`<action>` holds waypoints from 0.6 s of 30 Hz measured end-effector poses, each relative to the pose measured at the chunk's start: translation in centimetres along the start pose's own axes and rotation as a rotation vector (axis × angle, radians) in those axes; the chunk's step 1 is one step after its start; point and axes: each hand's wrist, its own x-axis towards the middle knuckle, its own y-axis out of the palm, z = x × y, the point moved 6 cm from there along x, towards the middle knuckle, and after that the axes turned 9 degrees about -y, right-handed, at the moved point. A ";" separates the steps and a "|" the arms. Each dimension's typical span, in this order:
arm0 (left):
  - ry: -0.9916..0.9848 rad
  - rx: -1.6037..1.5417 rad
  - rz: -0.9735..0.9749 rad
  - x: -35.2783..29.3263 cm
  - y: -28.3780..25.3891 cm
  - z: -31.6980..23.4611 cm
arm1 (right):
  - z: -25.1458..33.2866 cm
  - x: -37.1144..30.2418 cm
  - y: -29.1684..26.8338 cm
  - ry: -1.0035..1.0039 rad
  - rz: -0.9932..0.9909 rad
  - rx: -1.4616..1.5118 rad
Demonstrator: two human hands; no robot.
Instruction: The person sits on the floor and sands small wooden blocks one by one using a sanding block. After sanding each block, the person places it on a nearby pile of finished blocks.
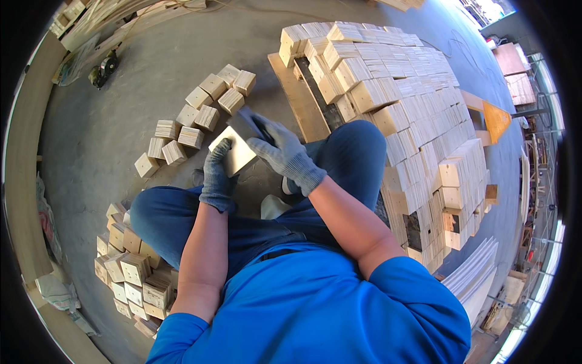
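My left hand (218, 177), in a grey knit glove, grips a pale wooden block (238, 150) by its near left side. Its smooth upper face is turned up between my knees. In my right hand (285, 155), also gloved, is a dark flat block (245, 124), tilted over the far right part of the wooden one. The fingers of that hand wrap over it and hide part of its shape. Whether its underside touches the wood, I cannot tell.
Loose wooden blocks (207, 117) stand in rows on the floor ahead. A heap of more blocks (134, 269) lies by my left knee. To the right rises a large stack of blocks (400, 91) on a pallet. An orange-yellow triangular piece (497, 122) stands beyond it.
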 end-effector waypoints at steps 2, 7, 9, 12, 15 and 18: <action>-0.046 -0.054 0.179 -0.4 1.7 0.4 | 1.2 1.4 0.3 -0.054 0.015 0.034; -0.035 -0.067 0.141 -0.6 1.2 -0.3 | -0.3 0.4 -0.3 -0.044 0.060 0.030; -0.067 -0.051 0.122 -1.6 3.8 -0.7 | -4.9 -1.9 -1.2 0.114 0.056 0.011; -0.044 -0.059 0.109 -2.7 3.9 -1.3 | -6.2 -4.4 -0.6 0.311 0.099 0.101; -0.063 -0.062 0.114 -2.6 3.8 -1.9 | -5.1 -4.1 -0.1 0.302 0.094 -0.043; -0.020 -0.081 0.167 -2.2 3.9 -2.3 | -4.7 -2.7 -0.3 0.237 0.057 -0.104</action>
